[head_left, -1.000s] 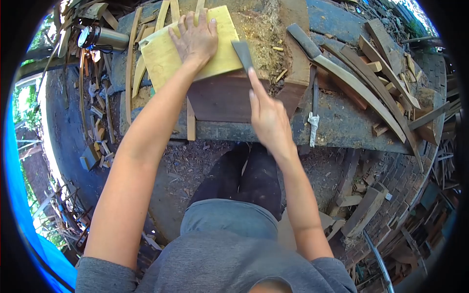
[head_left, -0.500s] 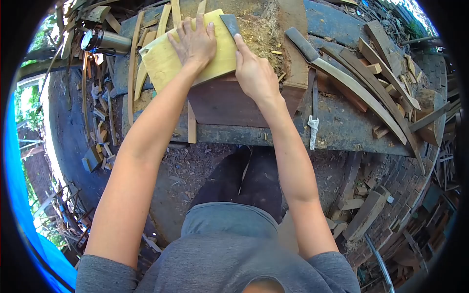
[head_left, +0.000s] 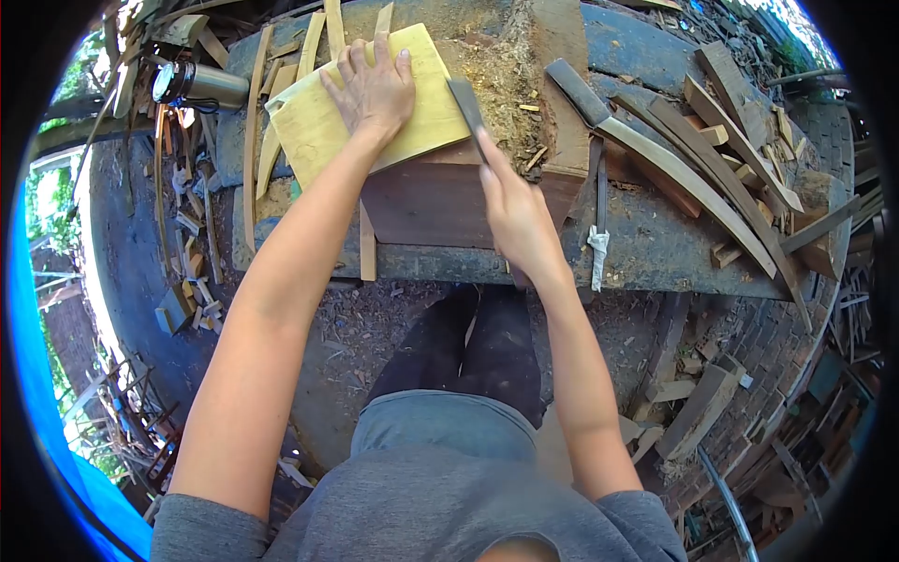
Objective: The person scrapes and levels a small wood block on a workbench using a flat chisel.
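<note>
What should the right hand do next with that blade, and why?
Probably push the flat blade forward along the right edge of the yellow board. The right hand grips it at that edge, and the left hand presses the board flat on the wooden block.

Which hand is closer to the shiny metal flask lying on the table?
Left. The left hand presses flat on the yellow board, just right of the flask. The right hand holds the blade, farther right.

Smooth yellow wood board (head_left: pixel 328 117), dull metal blade (head_left: pixel 465 101)
</note>
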Demonstrator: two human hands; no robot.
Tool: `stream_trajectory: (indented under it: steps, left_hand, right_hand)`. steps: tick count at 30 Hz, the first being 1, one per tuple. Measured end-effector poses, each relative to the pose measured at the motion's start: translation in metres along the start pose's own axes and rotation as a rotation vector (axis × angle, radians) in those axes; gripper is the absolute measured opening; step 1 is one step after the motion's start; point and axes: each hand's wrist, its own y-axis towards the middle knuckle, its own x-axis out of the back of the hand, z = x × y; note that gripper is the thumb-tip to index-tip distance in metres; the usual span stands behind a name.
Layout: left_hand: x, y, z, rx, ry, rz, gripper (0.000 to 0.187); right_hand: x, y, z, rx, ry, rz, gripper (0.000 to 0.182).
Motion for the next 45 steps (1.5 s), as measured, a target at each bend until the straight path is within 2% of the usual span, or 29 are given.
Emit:
stream_trajectory:
  steps: [2, 5, 9, 15, 20, 26, 31, 38, 41, 45]
  left_hand:
    - [-0.002, 0.000, 0.001, -0.008, 0.011, -0.026, 0.054]
    - [0.001, 0.000, 0.000, -0.008, -0.003, -0.003, 0.054]
    - [0.001, -0.001, 0.001, -0.013, 0.012, 0.011, 0.056]
    - [0.001, -0.002, 0.003, -0.009, 0.022, 0.020, 0.057]
    - [0.008, 0.001, -0.002, 0.005, 0.003, 0.046, 0.055]
    - [0.006, 0.000, 0.000, -0.014, -0.002, 0.034, 0.055]
    - [0.008, 0.002, -0.002, -0.006, -0.001, 0.029, 0.056]
    - [0.007, -0.001, 0.001, -0.020, -0.001, 0.034, 0.056]
    - [0.006, 0.002, 0.001, 0.039, -0.002, 0.025, 0.055]
    - [0.006, 0.001, 0.001, -0.018, -0.006, 0.025, 0.054]
  right_hand:
    - [0.006, -0.029, -0.008, -0.101, 0.096, 0.074, 0.048]
    - [0.021, -0.028, 0.006, -0.287, 0.262, 0.242, 0.050]
    - [0.007, 0.009, 0.005, -0.158, 0.286, 0.158, 0.049]
    - [0.016, -0.041, -0.008, -0.242, 0.399, 0.219, 0.050]
    - [0.005, 0.020, -0.008, -0.091, 0.438, 0.184, 0.050]
    - [0.026, -0.030, -0.019, -0.234, 0.538, 0.306, 0.049]
    - [0.009, 0.036, -0.010, -0.114, 0.579, 0.284, 0.050]
    - [0.038, -0.014, -0.015, -0.263, 0.565, 0.378, 0.050]
    - [0.042, -0.004, -0.020, -0.226, 0.502, 0.384, 0.050]
    - [0.033, -0.025, -0.020, -0.223, 0.555, 0.359, 0.050]
